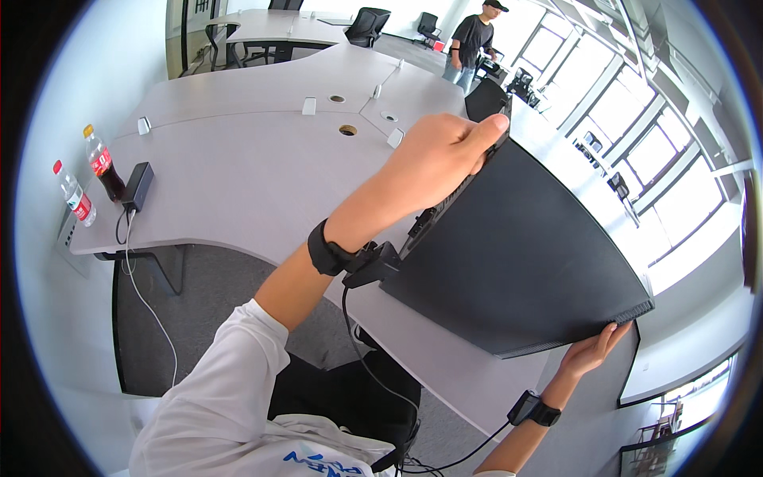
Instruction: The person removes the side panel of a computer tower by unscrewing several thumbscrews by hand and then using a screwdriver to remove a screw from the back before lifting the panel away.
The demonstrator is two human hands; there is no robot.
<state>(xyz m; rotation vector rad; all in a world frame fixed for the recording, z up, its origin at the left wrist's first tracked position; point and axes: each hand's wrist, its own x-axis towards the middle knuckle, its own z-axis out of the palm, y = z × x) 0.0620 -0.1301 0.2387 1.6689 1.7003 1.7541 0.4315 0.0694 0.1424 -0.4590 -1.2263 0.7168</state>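
Note:
A black desktop computer case (517,254) is tilted above the right part of the desk, its broad flat side facing me. Ports and slots run along its left edge. My left hand (445,155) reaches across and is closed around the far upper end of that edge, thumb on top; its other fingers are partly hidden. At the near right corner, beside a vented strip, my right hand (592,350) supports the case from below with its fingers against the edge. Each wrist wears a black strap with a small cabled device.
The pale desk (238,175) curves away to the left. On it stand a cola bottle (103,163), a water bottle (73,195) and a black power strip (138,187) with a white cable. Office chairs (368,28) and a standing person (473,44) are farther back.

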